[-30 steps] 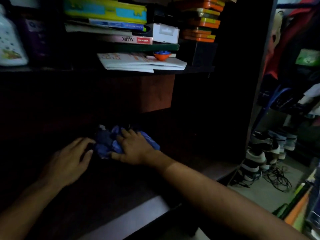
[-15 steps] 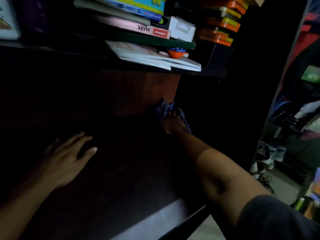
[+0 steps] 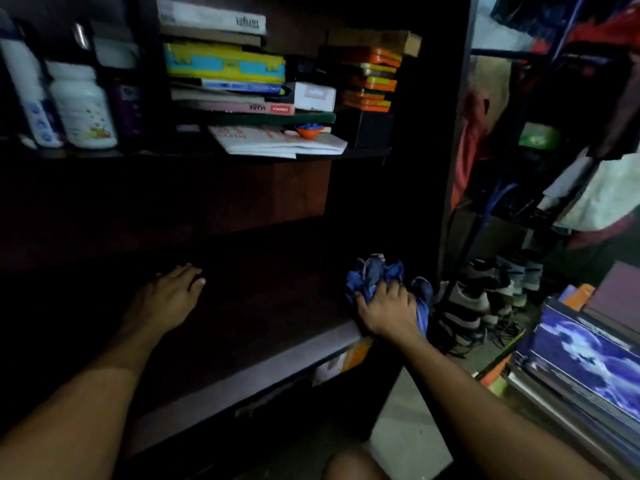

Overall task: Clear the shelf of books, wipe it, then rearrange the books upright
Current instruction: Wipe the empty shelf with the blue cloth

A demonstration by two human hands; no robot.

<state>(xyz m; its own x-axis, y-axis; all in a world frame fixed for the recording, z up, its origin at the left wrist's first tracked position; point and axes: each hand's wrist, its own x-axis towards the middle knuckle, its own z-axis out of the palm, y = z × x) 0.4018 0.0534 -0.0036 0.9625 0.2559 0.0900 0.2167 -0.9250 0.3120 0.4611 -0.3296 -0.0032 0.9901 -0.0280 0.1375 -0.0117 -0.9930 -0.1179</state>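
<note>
- Dim wooden shelf [image 3: 263,368], bare of books, stretching from nine o'clock to four o'clock under an upper shelf [image 3: 194,154].
- Lying flat on that upper shelf at twelve o'clock: stacked books [image 3: 225,64], orange boxes [image 3: 372,81], a small orange bowl [image 3: 309,131]; white bottle [image 3: 83,105] standing at ten o'clock.
- Left hand [image 3: 166,299] resting palm down on the dark board at about nine o'clock, fingers straight and spread, holding nothing.
- Right hand [image 3: 388,313] pressing a bunched blue cloth [image 3: 377,278] at the board's front corner near three o'clock, fingers curling over the bundle and gripping it.
- Sitting on the floor at four o'clock: shoes [image 3: 474,299] and a pile of removed books [image 3: 575,368].
</note>
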